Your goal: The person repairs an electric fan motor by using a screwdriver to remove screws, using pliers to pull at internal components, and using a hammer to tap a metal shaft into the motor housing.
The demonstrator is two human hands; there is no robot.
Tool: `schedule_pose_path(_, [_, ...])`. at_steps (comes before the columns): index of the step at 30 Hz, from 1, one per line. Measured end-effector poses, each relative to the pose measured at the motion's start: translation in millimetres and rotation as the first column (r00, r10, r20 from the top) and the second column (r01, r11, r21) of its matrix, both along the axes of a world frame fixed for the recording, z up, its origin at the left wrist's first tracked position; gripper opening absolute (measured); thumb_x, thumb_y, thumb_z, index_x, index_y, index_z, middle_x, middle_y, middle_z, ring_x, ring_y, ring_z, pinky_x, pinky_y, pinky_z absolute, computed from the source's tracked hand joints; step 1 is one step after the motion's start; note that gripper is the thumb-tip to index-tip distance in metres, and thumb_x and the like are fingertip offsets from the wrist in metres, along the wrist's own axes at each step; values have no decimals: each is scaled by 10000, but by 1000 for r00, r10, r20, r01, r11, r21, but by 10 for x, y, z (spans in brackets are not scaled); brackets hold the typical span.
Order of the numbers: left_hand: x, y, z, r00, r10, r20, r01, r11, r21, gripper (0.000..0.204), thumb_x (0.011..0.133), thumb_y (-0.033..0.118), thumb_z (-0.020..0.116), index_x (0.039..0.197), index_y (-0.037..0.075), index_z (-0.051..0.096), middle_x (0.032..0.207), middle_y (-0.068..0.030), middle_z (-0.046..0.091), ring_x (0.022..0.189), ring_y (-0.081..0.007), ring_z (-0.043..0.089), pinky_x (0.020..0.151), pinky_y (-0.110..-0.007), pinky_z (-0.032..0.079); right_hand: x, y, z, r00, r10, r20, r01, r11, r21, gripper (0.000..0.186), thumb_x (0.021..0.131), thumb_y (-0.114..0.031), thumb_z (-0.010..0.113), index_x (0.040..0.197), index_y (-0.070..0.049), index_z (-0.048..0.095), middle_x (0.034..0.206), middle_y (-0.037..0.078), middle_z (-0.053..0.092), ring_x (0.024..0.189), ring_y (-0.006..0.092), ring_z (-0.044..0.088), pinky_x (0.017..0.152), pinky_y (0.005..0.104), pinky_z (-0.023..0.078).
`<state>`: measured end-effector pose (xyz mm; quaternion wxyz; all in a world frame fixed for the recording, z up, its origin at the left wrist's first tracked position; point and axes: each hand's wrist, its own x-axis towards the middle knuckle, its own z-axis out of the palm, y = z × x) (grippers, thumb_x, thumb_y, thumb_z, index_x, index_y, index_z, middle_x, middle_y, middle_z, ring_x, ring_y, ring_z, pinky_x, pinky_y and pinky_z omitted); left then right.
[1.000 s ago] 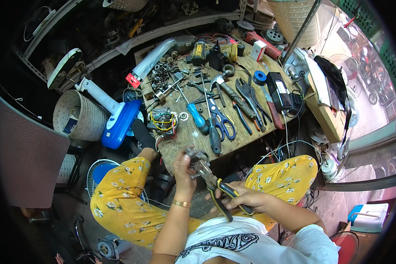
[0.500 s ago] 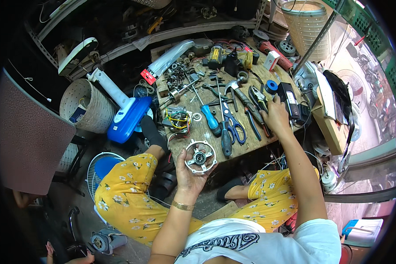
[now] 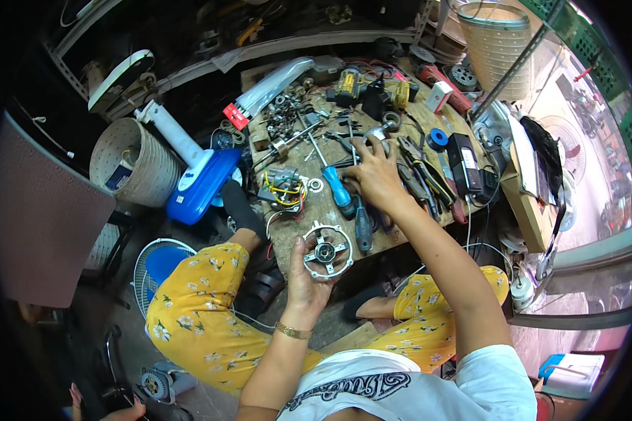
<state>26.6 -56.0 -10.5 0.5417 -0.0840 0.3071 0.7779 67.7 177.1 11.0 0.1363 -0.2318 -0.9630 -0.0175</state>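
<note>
The left hand [image 3: 307, 288] holds a pale metal motor end frame [image 3: 324, 252], a spoked ring with a round hub, just off the near edge of the wooden workbench [image 3: 323, 210]; the thumb lies along its rim and the palm backs it from below, in a cradling grip. The right hand [image 3: 378, 177] is over the middle of the workbench, fingers spread and bent downward among the tools (whether the tips touch anything, I cannot tell). Close to it on the workbench are a bright blue screwdriver [image 3: 337, 188], a darker teal screwdriver [image 3: 363, 228] and the head of a claw hammer [image 3: 376, 132]. Toward the workbench's right side lie yellow-and-black pliers [image 3: 439, 184] and a roll of blue tape [image 3: 439, 137]. At the workbench's left edge sits a wound motor part with yellow wires [image 3: 282, 191], with a small flat ring [image 3: 316, 185] just beside it; farther back on that side is a heap of loose metal parts [image 3: 284, 116]. Left of the workbench stands a blue fan base [image 3: 202, 189]. Judging by how things lie, the work is partway: the end frame is apart from the wired part, its spokes are bare and open between, and the two remain unjoined; the frame's hidden underside leaves its condition there uncertain.
</note>
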Motion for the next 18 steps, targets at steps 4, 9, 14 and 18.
schedule_pose_path(4, [-23,-34,-14,999,13,51,-16,998,68,482,952,519,507,1193,102,533,1117,-97,637,971,-292,669,814,-473,588,-120,44,-92,996,-49,72,52,998,-44,215,718,-277,768,932,-284,771,1410,87,468,1372,385,303,1065,740,151])
schedule_pose_path(9, [-9,-37,-31,1000,6,12,-7,996,87,461,969,496,499,1183,90,544,1138,-105,630,1012,-298,664,822,-468,590,-140,0,-23,988,-118,98,123,991,-48,200,683,-255,808,870,-209,755,1375,85,492,1366,379,314,1051,746,166])
schedule_pose_path(14, [44,-45,-97,989,95,-112,-96,995,1,429,981,458,504,1193,86,539,1150,-100,617,993,-289,667,804,-461,594,222,-363,336,955,-32,-295,-65,947,-314,199,631,-208,832,806,-181,740,1350,101,509,1331,386,353,1069,638,234])
schedule_pose_path(18, [97,-5,-77,969,115,-216,-114,993,16,416,985,437,515,1190,76,532,1138,-89,611,995,-227,645,817,-401,575,514,-1019,496,947,43,-317,-188,877,-442,227,614,-214,845,813,-196,738,1332,89,515,1319,390,340,1075,554,241])
